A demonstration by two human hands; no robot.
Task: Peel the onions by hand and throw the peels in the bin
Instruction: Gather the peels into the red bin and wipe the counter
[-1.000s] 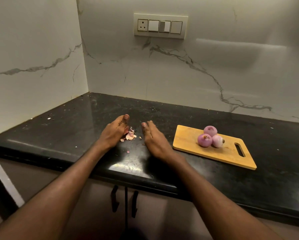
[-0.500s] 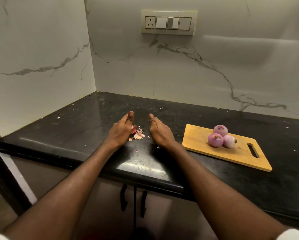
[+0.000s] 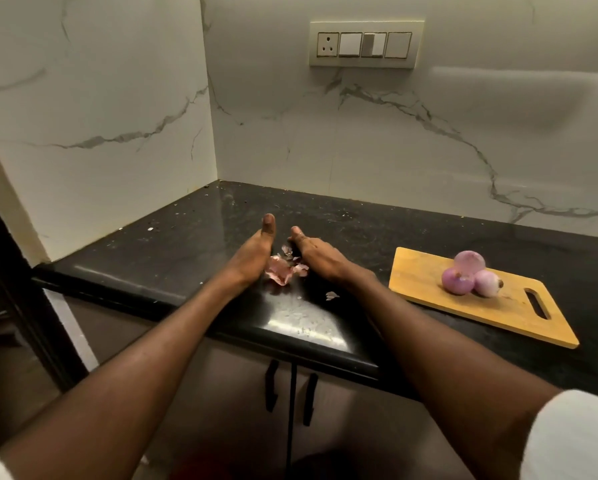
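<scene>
Both hands flat and open on edge upon the black counter (image 3: 172, 244), left hand (image 3: 252, 256) and right hand (image 3: 316, 256) on either side of the onion peels (image 3: 283, 270), holding nothing. Three peeled onions (image 3: 470, 275) together on the wooden board (image 3: 422, 275), well apart to the right.

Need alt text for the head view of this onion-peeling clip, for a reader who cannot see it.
Two bare hands, left hand and right hand, rest edge-down and open on a black countertop, cupping a small pile of onion peels between them. To the right, three peeled onions sit clustered on a wooden cutting board. No bin is visible.
</scene>
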